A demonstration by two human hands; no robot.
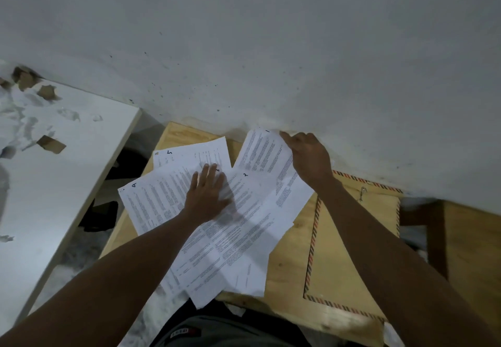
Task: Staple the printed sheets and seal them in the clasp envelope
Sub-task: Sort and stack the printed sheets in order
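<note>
Nearest your body, the lower corners of the white printed sheets hang over the front edge of the small light plywood table. Across that table the pages lie fanned and overlapping, handwritten numbers at their top corners. Your left hand presses flat on the middle of the fan, fingers spread apart and slightly blurred. Just right of the sheets lies the tan clasp envelope with a red-and-black striped border — your right forearm crosses over it, and its metal clasp shows near the far edge. Farthest out, by the pale wall, your right hand pinches the top corner of the page marked 1, fingers closed on the paper.
</note>
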